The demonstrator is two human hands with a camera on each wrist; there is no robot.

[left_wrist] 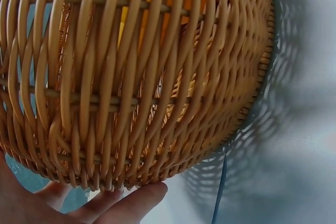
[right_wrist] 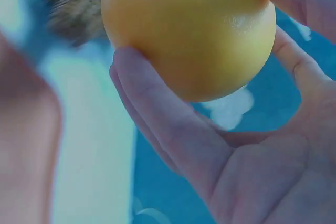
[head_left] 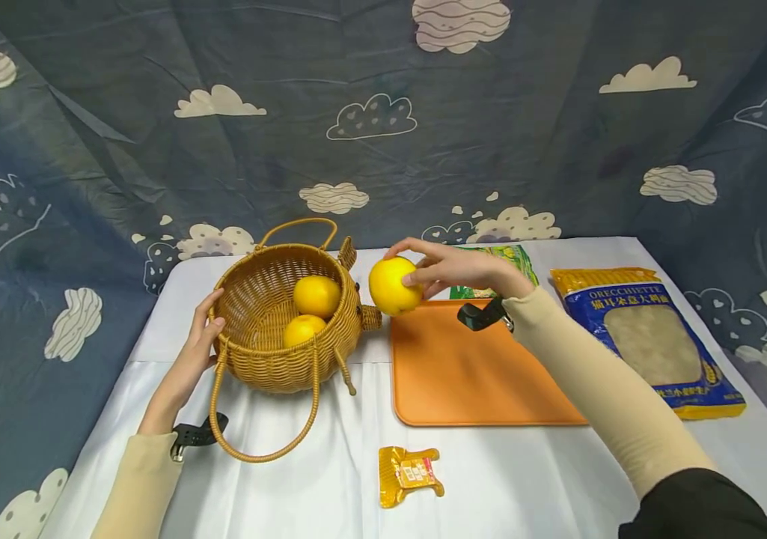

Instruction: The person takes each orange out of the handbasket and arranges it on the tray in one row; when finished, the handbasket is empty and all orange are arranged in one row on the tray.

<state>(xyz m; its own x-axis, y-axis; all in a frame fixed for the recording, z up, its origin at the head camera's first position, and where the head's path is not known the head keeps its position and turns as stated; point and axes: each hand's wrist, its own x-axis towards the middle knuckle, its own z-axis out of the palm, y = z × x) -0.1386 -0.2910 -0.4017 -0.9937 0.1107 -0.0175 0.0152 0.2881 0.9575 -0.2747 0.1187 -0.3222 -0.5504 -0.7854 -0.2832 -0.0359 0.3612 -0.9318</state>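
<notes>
A round yellow orange [head_left: 394, 286] is held between the thumb and fingers of my right hand [head_left: 453, 268], above the tray's left edge and just right of the basket's animal-shaped snout. In the right wrist view the same orange [right_wrist: 189, 35] fills the curve of the fingers. My left hand [head_left: 196, 348] grips the left rim of a brown wicker basket [head_left: 289, 367], thumb over the edge. Seen from the left wrist, its fingers touch the basket's weave [left_wrist: 136, 87]. Inside the basket lie two more yellow oranges [head_left: 316, 296], against the right wall.
An orange tray [head_left: 484, 374] lies under the right forearm. Behind it is a green packet [head_left: 518, 258]; to its right, a blue and yellow pasta bag [head_left: 652, 340]. A small golden packet [head_left: 410, 477] lies in front. A cloud-patterned cloth [head_left: 370, 67] hangs behind the white-covered table.
</notes>
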